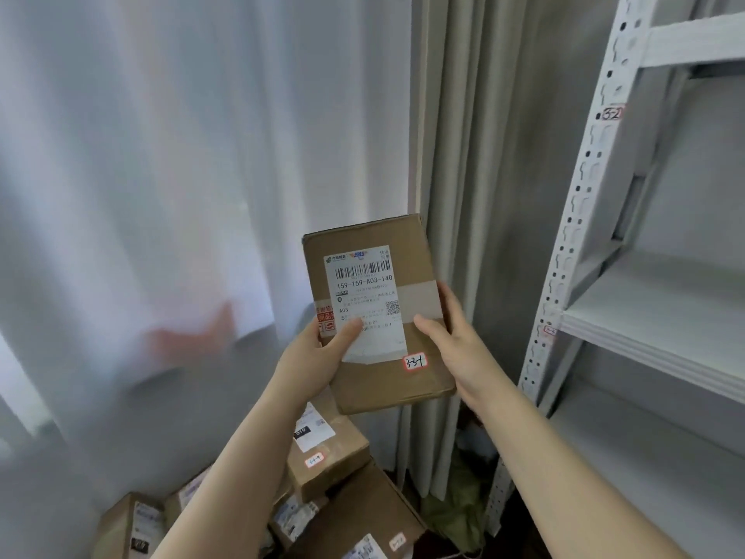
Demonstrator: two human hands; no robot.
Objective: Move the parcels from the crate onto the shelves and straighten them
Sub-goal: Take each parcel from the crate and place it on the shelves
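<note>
Daylight glows through a sheer white curtain [161, 163] beside a heavier grey drape [487, 155].

On my feed a heavy grey-beige pleated fabric drape [483, 155] hangs in long vertical folds, and I use it as my marker. Left of the drape, meeting its edge, a sheer white curtain [161, 155] fills most of the view. Low behind the sheer curtain is a blurred reddish-orange patch [193, 336] I cannot make out. At the foot of the drape I see crumpled olive-green material [455, 514], too soft in focus to identify.
</note>
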